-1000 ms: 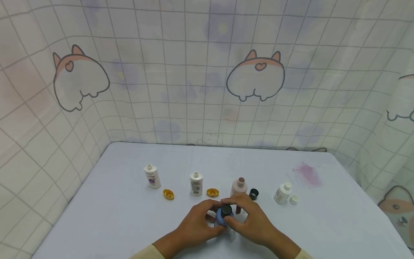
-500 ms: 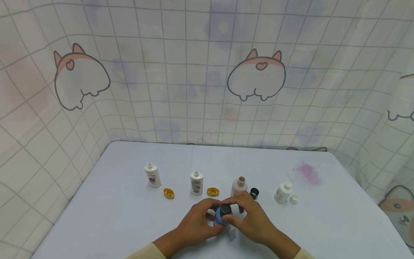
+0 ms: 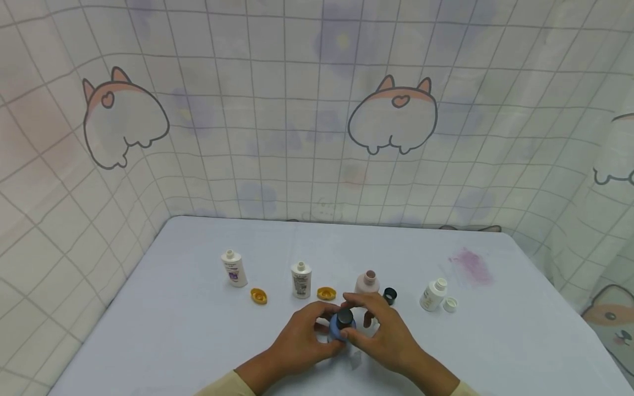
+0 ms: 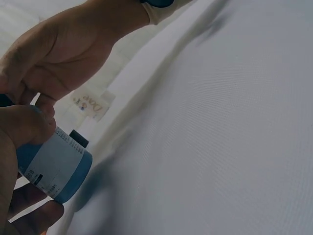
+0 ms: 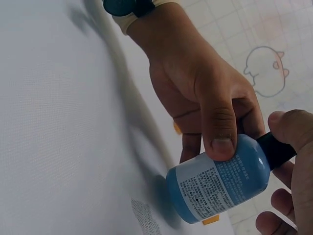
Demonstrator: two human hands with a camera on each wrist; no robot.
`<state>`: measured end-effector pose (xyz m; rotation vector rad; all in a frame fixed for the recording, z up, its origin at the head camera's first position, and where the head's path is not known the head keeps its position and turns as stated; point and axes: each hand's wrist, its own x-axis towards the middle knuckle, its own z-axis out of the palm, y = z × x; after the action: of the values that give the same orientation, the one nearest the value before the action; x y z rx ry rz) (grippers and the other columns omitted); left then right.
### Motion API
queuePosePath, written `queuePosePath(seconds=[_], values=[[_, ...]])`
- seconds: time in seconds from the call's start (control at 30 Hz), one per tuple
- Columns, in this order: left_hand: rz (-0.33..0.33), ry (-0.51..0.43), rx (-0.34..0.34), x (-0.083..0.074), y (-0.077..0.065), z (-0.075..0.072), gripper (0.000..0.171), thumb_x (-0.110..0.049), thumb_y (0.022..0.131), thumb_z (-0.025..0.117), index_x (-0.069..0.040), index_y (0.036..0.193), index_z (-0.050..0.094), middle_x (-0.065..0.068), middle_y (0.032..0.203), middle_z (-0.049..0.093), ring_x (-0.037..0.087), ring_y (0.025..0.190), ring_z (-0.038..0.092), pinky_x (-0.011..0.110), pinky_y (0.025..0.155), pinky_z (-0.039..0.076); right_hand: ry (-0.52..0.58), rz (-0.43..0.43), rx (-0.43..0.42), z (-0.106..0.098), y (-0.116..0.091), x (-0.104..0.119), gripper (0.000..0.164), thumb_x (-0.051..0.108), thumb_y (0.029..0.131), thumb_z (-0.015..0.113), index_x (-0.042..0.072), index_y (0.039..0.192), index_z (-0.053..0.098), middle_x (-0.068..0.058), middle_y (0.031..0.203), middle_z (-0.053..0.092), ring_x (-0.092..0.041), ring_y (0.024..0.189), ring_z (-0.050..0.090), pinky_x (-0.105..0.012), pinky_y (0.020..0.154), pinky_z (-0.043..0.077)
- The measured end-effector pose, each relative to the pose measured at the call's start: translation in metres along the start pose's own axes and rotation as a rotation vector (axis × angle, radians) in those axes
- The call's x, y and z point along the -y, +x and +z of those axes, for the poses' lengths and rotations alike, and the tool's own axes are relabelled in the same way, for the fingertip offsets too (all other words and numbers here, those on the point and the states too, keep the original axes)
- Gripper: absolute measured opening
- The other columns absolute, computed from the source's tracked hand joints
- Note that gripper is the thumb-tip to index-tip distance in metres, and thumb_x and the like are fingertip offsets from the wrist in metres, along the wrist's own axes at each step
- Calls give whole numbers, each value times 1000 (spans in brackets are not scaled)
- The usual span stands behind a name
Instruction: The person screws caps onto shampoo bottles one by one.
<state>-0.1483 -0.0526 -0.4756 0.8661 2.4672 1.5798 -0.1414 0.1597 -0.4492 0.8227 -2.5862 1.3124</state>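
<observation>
A blue bottle (image 5: 220,181) with a white printed label and a black cap (image 3: 345,318) is between my two hands. My left hand (image 3: 302,342) grips the bottle's body; its thumb lies across the label side in the right wrist view. With thumb and fingers around the cap, my right hand (image 3: 388,342) pinches it. The cap sits on the bottle's neck. In the left wrist view the same bottle (image 4: 58,166) shows tilted, its upper part hidden behind fingers (image 4: 29,125).
Uncapped white bottles (image 3: 234,269) (image 3: 301,281) stand left, yellow caps (image 3: 258,296) (image 3: 326,293) beside them. Behind my right hand are a pale pink bottle (image 3: 367,282) and a black cap (image 3: 389,296). A white bottle (image 3: 433,295) with its white cap (image 3: 450,304) stands right.
My right forefinger has lifted slightly at the black cap, and the cap and bottle top have shifted a little. My left hand keeps its grip on the bottle.
</observation>
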Motion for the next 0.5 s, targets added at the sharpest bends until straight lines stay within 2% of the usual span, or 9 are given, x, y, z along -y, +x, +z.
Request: queuePosePath(seconds=[0.2,0.3,0.5], values=[[-7,3,-11,0,1,0,52,-28,77,78,-25,121,51,-11,115,55,5,107,53,26,86,50,16,-23,-49,-1,-2,-3,52,36,83,71,29,129,49,13,114,58,-17,93,55,-27,67,49],[-23,-2,-12,1,1,0,52,-28,77,79,-25,121,51,-11,115,55,5,107,53,25,86,50,30,-15,-56,-2,-3,-2,50,35,83,71,29,128,49,13,112,59,-18,94,55,-27,68,49],[-12,2,-33,4,0,-3,53,-27,75,81,-26,119,52,-11,114,55,6,106,54,26,85,51,44,8,-64,-4,-4,-1,48,31,84,71,30,127,50,13,111,59,-19,93,55,-26,69,49]])
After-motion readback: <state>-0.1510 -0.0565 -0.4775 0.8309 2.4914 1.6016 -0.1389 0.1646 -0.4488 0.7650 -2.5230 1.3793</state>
